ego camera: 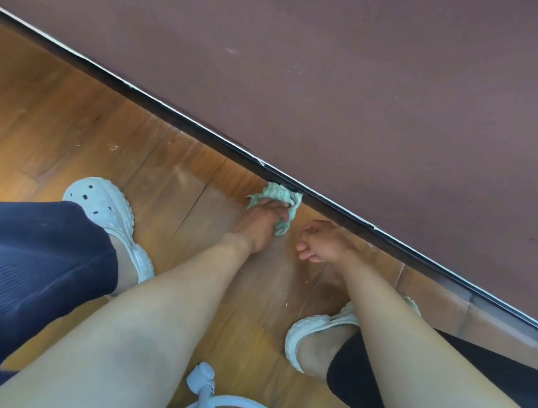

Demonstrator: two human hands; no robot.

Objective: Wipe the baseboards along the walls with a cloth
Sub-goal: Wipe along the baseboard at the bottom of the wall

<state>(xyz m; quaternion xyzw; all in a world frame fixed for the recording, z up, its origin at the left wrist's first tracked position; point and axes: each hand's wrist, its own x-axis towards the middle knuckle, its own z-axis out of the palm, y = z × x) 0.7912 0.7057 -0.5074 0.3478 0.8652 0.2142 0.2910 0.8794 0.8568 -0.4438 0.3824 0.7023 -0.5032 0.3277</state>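
**Fig.** Person crouched at wall, seen from above; items listed largest to smallest.

(a) Maroon wall (359,84), upper right half, w/ a few pale scuffs.
(b) Wood-plank floor (80,118), lower left half, glossy.
(c) Baseboard (184,126): dark strip w/ thin white top edge, running diagonally from upper left to lower right betw. wall & floor.
(d) Navy ribbed garment (36,270) at left. Black garment (377,378) at lower right.
(e) Two bare forearms reaching fwd toward the baseboard.
(f) Pale mint clogs: left clog (107,206) well out on the floor, right clog (314,326) nearer the wall.
(g) Left hand (260,225): fingers (273,208) clamped on the cloth, pressing it to the dark face of the baseboard.
(h) Right hand (320,241): just beside the left, close to the baseboard. Fingers (304,251) loosely curled, nothing in them.
(i) Cloth (277,195): green/white striped, bunched, touching the baseboard approx. mid-frame, one end hanging below the hand.
(j) Pale blue cord w/ toggle (204,386), bottom centre.
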